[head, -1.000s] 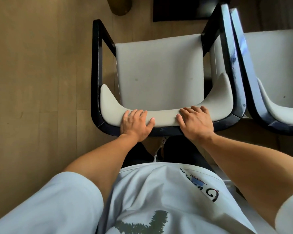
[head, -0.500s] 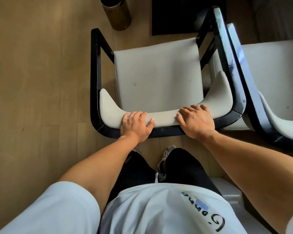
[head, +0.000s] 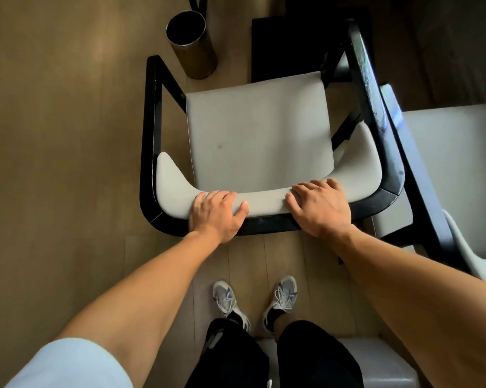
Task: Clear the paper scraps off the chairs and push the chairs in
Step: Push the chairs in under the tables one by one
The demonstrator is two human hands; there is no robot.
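Head view, looking steeply down. Two chairs: one black-framed chair point(head: 258, 141) with a grey seat pad at centre, and a second chair point(head: 460, 169) just beside it at right, cut off by the frame edge. Two hands, both on the near, padded backrest of the centre chair. Left hand point(head: 216, 214) draped over the top of the backrest left of its middle, fingers curled over the pad, thumb spread along the near face. Right hand point(head: 320, 208) placed likewise right of the middle, fingers bent over the top edge, palm against the black frame rail. Backrest pad visible between the two hands; seat lying beyond the fingertips, on the far side. Whether the fingers clamp the pad or merely rest on it: hard to tell from above. One cylindrical bin point(head: 191, 43), dark inside, standing on the wooden floor point(head: 62, 163) beyond the chair's far left corner, near but apart from the frame. Two grey laced shoes point(head: 281, 298) on the floor near the bottom, well short of the chair.
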